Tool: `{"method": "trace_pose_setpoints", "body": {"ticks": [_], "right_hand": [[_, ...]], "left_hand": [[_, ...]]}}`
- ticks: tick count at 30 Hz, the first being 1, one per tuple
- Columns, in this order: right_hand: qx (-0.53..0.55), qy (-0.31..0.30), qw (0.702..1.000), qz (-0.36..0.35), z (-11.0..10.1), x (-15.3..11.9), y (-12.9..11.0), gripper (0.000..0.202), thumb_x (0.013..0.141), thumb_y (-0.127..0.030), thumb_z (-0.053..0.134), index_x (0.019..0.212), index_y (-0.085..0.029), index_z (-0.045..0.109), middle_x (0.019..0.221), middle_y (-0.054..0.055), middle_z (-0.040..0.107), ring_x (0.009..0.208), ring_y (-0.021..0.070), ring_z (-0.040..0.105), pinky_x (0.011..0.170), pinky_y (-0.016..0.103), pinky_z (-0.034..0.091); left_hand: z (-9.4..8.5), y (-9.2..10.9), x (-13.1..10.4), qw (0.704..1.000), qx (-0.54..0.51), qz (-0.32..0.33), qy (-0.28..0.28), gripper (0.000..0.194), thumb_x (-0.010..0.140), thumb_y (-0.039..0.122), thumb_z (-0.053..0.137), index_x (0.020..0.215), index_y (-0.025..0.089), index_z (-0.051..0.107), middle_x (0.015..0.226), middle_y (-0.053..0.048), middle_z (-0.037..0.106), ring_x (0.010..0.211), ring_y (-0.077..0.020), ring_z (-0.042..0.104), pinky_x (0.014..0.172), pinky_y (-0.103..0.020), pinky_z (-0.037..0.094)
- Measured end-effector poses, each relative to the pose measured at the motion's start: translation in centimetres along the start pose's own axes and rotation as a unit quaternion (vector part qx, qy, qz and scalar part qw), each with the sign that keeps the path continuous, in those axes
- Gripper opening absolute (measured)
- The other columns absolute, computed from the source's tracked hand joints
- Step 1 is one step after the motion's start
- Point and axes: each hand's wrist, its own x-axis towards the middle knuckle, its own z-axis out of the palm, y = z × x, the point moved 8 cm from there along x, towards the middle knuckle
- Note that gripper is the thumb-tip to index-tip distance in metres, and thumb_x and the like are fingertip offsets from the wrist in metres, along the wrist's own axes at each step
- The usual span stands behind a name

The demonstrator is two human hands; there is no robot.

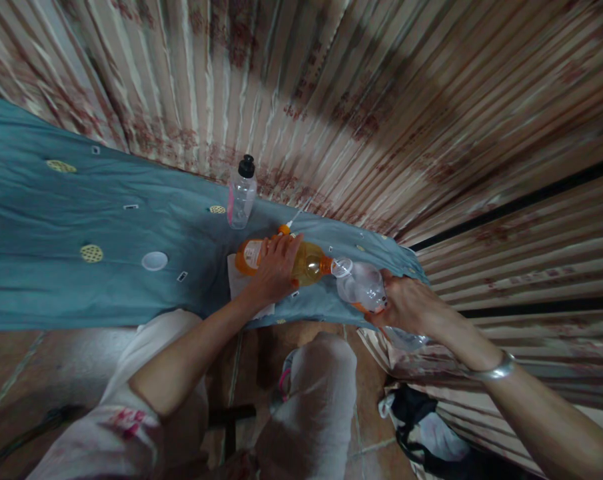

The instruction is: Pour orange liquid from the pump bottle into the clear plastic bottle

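My left hand point(277, 270) is wrapped round an amber bottle point(311, 263) with a pale label, tipped on its side with its neck to the right. That neck meets the white round mouth of a clear plastic bottle point(360, 283), which also lies tilted. My right hand point(408, 303) grips the clear bottle round its middle; the bottle's far end shows below my fingers. Whether liquid is passing between them I cannot tell. Just behind my left hand lies an orange cap point(284, 229) with a thin pale stem. Under the amber bottle is a white cloth or paper point(240, 283).
A clear bottle with a black top point(242, 197) stands at the back of the teal cloth surface point(31, 220). To the left lies a white round lid point(154, 261). Pleated curtains point(261, 87) hang behind and at right. A dark bag point(421, 427) rests low at right.
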Motion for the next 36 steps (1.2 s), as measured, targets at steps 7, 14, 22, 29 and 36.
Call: {"method": "trace_pose_setpoints", "body": {"ticks": [7,14,22,29,36], "right_hand": [[0.004,-0.002,1.000,0.004,-0.09,-0.06,-0.10,0.047,0.071,-0.045,0.064,0.102,-0.012,0.054,0.079,0.013,0.072,0.078,0.0317,0.072,0.057,0.030,0.041],[0.013,0.005,1.000,0.002,-0.02,-0.02,-0.03,0.048,0.071,-0.046,0.062,0.103,-0.010,0.054,0.081,0.016,0.072,0.076,0.0321,0.072,0.056,0.031,0.042],[0.006,0.013,1.000,-0.008,0.07,0.02,0.00,0.046,0.072,-0.047,0.062,0.101,-0.012,0.053,0.077,0.014,0.071,0.074,0.0306,0.072,0.055,0.030,0.040],[0.005,0.000,1.000,-0.015,0.03,-0.01,-0.20,0.043,0.072,-0.045,0.063,0.100,-0.014,0.052,0.080,0.013,0.072,0.077,0.0308,0.072,0.055,0.030,0.038],[-0.002,-0.007,1.000,-0.014,0.22,0.09,-0.19,0.048,0.072,-0.048,0.062,0.101,-0.012,0.052,0.078,0.014,0.072,0.077,0.0332,0.071,0.055,0.031,0.037]], "left_hand": [[-0.06,0.01,-0.03,1.000,-0.002,0.004,0.010,0.090,0.069,0.022,0.067,0.146,0.019,0.019,0.144,-0.014,0.042,0.136,-0.0321,0.037,0.115,-0.052,0.025],[-0.15,0.15,-0.02,1.000,0.002,0.005,0.000,0.092,0.068,0.021,0.070,0.145,0.015,0.021,0.143,-0.017,0.042,0.135,-0.0336,0.037,0.114,-0.053,0.026],[-0.11,0.13,-0.04,1.000,0.001,0.013,0.016,0.090,0.068,0.022,0.070,0.145,0.013,0.023,0.142,-0.018,0.043,0.134,-0.0349,0.038,0.114,-0.053,0.027],[-0.35,0.31,-0.12,1.000,0.005,0.013,0.011,0.091,0.067,0.019,0.070,0.145,0.013,0.022,0.143,-0.016,0.043,0.134,-0.0335,0.038,0.115,-0.053,0.027],[-0.25,0.22,-0.15,1.000,0.001,0.014,0.013,0.089,0.069,0.021,0.070,0.145,0.014,0.023,0.143,-0.016,0.043,0.134,-0.0337,0.038,0.115,-0.053,0.026]]}}
